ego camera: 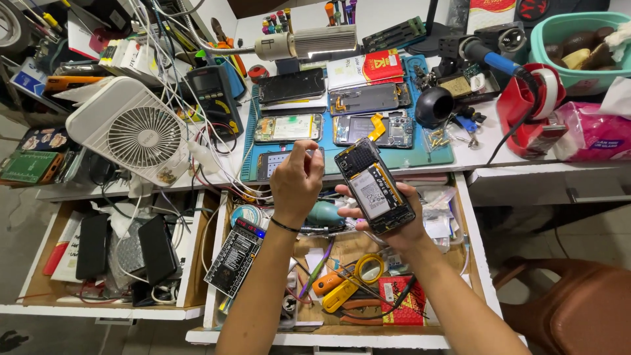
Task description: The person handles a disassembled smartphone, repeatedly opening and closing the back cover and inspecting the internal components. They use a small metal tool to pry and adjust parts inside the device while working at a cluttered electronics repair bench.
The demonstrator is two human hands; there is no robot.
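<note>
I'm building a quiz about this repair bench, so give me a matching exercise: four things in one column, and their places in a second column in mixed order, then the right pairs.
Things:
1. Opened phone
2. White fan
3. Red tape dispenser
4. Orange-handled pliers

Places:
A. In the open drawer under the hands
B. On the bench top, far left
C. Held in the right hand
D. On the bench top, right, beside a green tub

Pairs: 1-C, 2-B, 3-D, 4-A. The left hand hovers pinched beside the phone.
</note>
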